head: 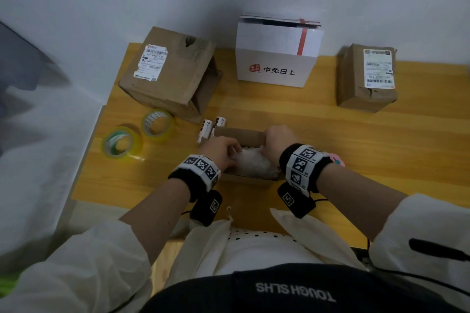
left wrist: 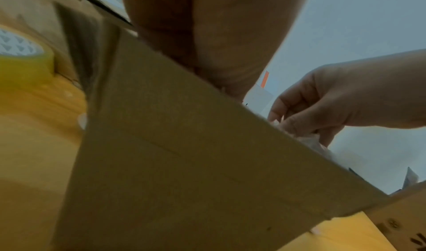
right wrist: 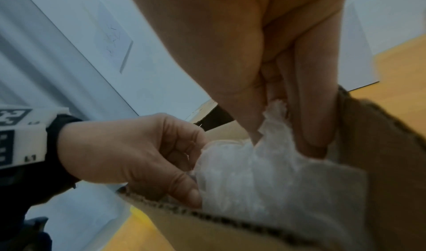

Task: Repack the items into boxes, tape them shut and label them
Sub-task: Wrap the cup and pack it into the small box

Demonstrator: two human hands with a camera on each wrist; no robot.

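Note:
A small open cardboard box [head: 239, 134] sits on the yellow wooden table [head: 330, 129] in front of me. White bubble wrap [head: 254, 162] fills it and bulges above the rim [right wrist: 248, 173]. My left hand [head: 221, 151] pinches the wrap's left edge with curled fingers [right wrist: 184, 165]. My right hand [head: 278, 138] grips the wrap's far right part, thumb and fingers [right wrist: 308, 109] pressed into it by the box wall [right wrist: 380, 145]. In the left wrist view the box's outer side [left wrist: 184, 163] fills the frame, and the right hand [left wrist: 334, 105] is over the rim.
Two small white bottles [head: 212, 126] lie just left of the box's far corner. Two rolls of clear tape [head: 156, 123] [head: 122, 142] lie to the left. At the back stand an open brown box [head: 173, 73], a white printed box [head: 277, 53] and a labelled brown box [head: 366, 79].

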